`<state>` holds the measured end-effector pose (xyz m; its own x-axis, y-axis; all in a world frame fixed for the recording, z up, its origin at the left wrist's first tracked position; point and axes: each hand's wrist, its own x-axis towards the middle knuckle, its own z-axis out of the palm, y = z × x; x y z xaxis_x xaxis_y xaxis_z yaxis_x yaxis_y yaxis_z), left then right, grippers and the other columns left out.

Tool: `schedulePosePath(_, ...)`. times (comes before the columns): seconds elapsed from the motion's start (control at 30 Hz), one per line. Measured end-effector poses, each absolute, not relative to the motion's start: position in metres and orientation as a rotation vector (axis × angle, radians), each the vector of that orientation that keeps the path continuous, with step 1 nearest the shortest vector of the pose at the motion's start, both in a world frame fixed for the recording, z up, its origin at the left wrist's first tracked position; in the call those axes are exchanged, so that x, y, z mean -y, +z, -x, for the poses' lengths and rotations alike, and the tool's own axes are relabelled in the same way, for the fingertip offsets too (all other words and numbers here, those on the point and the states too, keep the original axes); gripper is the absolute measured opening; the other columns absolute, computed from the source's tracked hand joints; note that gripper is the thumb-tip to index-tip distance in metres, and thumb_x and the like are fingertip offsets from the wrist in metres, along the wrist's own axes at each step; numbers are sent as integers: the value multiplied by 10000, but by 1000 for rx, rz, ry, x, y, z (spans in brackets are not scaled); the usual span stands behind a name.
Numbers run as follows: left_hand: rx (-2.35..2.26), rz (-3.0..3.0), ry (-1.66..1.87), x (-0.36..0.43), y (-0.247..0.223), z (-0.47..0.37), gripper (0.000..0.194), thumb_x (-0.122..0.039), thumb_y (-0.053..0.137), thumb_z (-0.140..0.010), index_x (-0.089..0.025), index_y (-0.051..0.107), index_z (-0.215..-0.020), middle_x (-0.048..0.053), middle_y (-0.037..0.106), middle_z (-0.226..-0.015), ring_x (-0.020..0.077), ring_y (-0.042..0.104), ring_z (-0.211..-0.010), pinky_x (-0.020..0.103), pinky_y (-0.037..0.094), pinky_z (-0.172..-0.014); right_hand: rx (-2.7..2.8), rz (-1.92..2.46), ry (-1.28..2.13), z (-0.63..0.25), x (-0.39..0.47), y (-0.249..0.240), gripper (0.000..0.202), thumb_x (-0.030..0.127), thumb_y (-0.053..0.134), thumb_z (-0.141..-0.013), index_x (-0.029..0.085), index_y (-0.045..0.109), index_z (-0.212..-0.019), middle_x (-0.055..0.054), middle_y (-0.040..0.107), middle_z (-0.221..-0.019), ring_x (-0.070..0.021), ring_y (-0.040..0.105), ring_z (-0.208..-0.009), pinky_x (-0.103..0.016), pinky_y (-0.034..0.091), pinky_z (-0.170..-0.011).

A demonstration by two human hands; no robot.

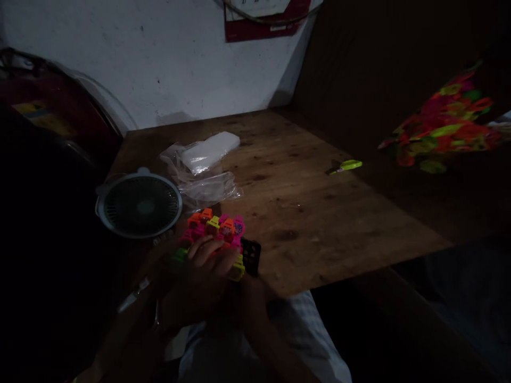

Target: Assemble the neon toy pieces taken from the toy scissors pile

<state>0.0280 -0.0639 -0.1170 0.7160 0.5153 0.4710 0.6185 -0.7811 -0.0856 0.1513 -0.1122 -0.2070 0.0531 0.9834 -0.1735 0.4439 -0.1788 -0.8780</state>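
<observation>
Several bright orange, pink, yellow and green plastic pieces that look like toy watches [228, 227] sit bunched together at the table's near edge. My left hand [211, 258] lies over them with its fingers bent around the near side. Beside the bunch, a flat black piece with holes [251, 254] sticks out on the right. My right hand [251, 287] is just below that black piece, and its fingers are hidden in the dark. Deep shadow covers much of both hands and wrists.
A round fan [139, 205] stands left on the wooden table [287, 207]. Behind the bunch lie clear plastic bags [207, 189] and a white block [211, 151]. Yellow-green scissors [350, 165] lie toward the right. A blurred heap of colourful plastic pieces [447, 125] is at far right.
</observation>
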Motion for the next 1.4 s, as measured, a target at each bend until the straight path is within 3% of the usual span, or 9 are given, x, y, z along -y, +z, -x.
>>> schedulePosePath(0.33, 938, 2665, -731, 68, -125, -30, 361, -118, 524, -814, -108, 448, -1167, 90, 640, -1026, 244, 490, -1042, 416, 398, -966, 1598, 1730, 1006, -139, 121, -228, 200, 287, 507, -794, 229, 698, -796, -82, 715, -717, -211, 653, -635, -261, 453, -578)
schedulePosePath(0.53, 983, 2790, -504, 59, -127, -29, 371, -233, 417, -889, -186, 488, -1250, 62, 554, -1286, 256, 425, -1245, 468, 300, -1068, 1647, 1655, 1026, -142, 123, -228, 214, 241, 489, -796, 281, 699, -779, -38, 725, -734, -209, 656, -650, -272, 462, -572)
schedulePosePath(0.67, 939, 2760, -449, 52, -135, -24, 489, -356, 515, -836, -176, 486, -1290, 68, 526, -1343, 260, 433, -1244, 451, 241, -1089, 1654, 1381, 1192, -202, 93, -203, 179, 244, 568, -806, 230, 709, -916, -3, 731, -804, -170, 670, -707, -217, 481, -619)
schedulePosePath(0.73, 756, 2686, -650, 46, -145, -27, 574, -495, 559, -779, -160, 525, -1244, 94, 599, -1243, 285, 497, -1147, 453, 268, -1061, 1476, 1572, 1106, -259, 56, -184, 193, 287, 591, -828, 213, 690, -977, -4, 726, -827, -160, 671, -730, -211, 494, -659)
schedulePosePath(0.8, 780, 2616, -789, 42, -154, -35, 583, -408, 528, -801, -150, 456, -1320, 106, 636, -1171, 285, 524, -1095, 451, 296, -1041, 1160, 2047, 783, -326, 10, -162, 223, 300, 573, -858, 201, 663, -1036, -30, 722, -862, -167, 675, -759, -228, 500, -698)
schedulePosePath(0.97, 984, 2460, -816, 38, -158, -63, 700, -182, 432, -830, -212, 179, -1482, 100, 671, -1051, 305, 574, -1002, 534, 284, -1034, 713, 2343, 415, -447, -95, -132, 648, 288, 541, -884, -42, 296, -1385, -332, 554, -1196, -332, 548, -1144, -439, 414, -937)
schedulePosePath(1.03, 1030, 2404, -788, 37, -157, -66, 660, -158, 457, -825, -236, 273, -1454, 106, 671, -1049, 320, 582, -1001, 573, 276, -1029, 649, 2365, 427, -463, -118, -133, 815, 276, 622, -838, -68, 171, -1424, -366, 530, -1202, -345, 526, -1170, -456, 399, -949)
schedulePosePath(1.17, 979, 2516, -712, 43, -154, -55, 494, -234, 556, -812, -213, 479, -1300, 68, 640, -1176, 254, 559, -1096, 414, 403, -967, 723, 2315, 481, -466, -132, -143, 849, 205, 597, -843, -58, 64, -1450, -359, 507, -1230, -313, 520, -1188, -402, 404, -933)
schedulePosePath(1.4, 1277, 2644, -604, 51, -138, -46, 481, -386, 449, -897, -165, 411, -1324, 102, 580, -1251, 243, 479, -1195, 406, 390, -987, 894, 1706, 947, -382, -45, -179, 422, 252, 639, -771, 90, 576, -1156, -102, 680, -964, -166, 650, -797, -233, 501, -684)
